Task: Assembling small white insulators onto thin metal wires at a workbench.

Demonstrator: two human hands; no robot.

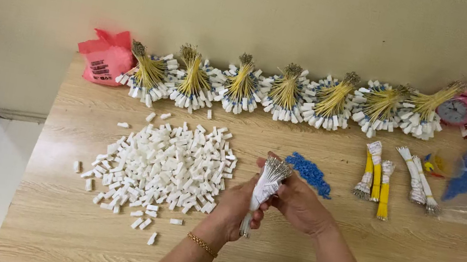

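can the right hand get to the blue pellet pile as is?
Probably yes. The right hand lies just below the blue pellet pile, with bare table between them. Its fingers are on the white wire bundle, held with the left hand, so it must let go first.

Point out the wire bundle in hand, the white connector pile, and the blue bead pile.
wire bundle [267, 185], head view, on its white-wrapped middle.
white connector pile [166, 167], head view, centre of the heap.
blue bead pile [309, 173], head view, middle of the heap.

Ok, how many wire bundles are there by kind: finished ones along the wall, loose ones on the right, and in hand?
Finished bundles along the wall: 7
Loose bundles on the right: 5
White bundle in both hands: 1
Total: 13
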